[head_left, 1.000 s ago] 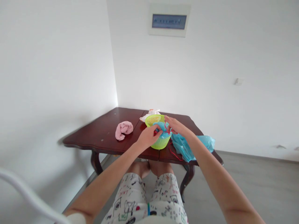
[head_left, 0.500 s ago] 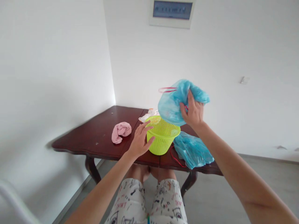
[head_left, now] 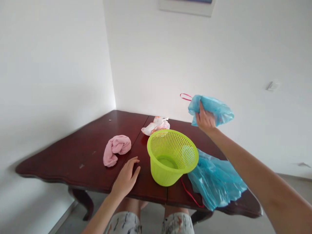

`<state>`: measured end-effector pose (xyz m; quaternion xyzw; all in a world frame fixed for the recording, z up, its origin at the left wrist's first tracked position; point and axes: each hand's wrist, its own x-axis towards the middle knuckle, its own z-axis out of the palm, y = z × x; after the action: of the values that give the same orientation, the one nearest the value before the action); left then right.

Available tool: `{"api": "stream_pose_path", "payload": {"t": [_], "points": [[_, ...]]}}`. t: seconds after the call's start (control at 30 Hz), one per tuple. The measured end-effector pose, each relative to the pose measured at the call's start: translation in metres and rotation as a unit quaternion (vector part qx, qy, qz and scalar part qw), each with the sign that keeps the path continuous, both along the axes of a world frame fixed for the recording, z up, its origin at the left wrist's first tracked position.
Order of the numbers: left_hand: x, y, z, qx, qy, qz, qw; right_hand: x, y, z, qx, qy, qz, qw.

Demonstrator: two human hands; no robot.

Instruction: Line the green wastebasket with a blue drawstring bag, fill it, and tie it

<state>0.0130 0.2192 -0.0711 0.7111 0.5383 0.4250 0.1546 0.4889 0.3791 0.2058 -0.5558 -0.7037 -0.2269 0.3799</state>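
Since half a second ago, the right hand [head_left: 206,119] and the blue bag [head_left: 216,109] it holds have swung away from above the basket to the right, while the left hand [head_left: 126,178] has drawn back from the basket's rim. Right-hand fingers are closed on the bunched bag, which is up in the air over the right part of the table [head_left: 60,159], with a red loop [head_left: 185,96] sticking out at its left end. Left-hand fingers are loosely open, low over the table between the pink cloth [head_left: 119,145] and the green basket [head_left: 162,170]; whether they touch the wood, I cannot tell. Upright near the front edge, the basket shows its bottom through the top. Just beside it on the right lies a second blue bag [head_left: 216,185], spread flat, with a red string [head_left: 191,194] by it. Behind the basket sits a crumpled white bag [head_left: 157,124] with orange marks.
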Motion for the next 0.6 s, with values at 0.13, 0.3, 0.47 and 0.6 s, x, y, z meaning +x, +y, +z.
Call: {"api": "stream_pose_path", "payload": {"t": [0.13,0.3,0.47,0.6], "points": [[0.005,0.001,-0.007,-0.001,0.055,0.017,0.998,-0.021,0.052,-0.064,-0.131,0.134,0.084,0.979],[0.007,-0.002,-0.002,-0.006,0.091,0.008,0.996,-0.04,0.084,-0.114,-0.277,0.21,0.144,0.926],[0.007,-0.003,-0.002,-0.029,0.087,0.015,0.996,-0.026,0.065,-0.13,-0.307,0.28,0.2,0.887],[-0.002,0.002,-0.002,-0.076,0.019,-0.006,0.997,-0.004,-0.02,-0.144,-0.227,0.394,0.207,0.866]]}}
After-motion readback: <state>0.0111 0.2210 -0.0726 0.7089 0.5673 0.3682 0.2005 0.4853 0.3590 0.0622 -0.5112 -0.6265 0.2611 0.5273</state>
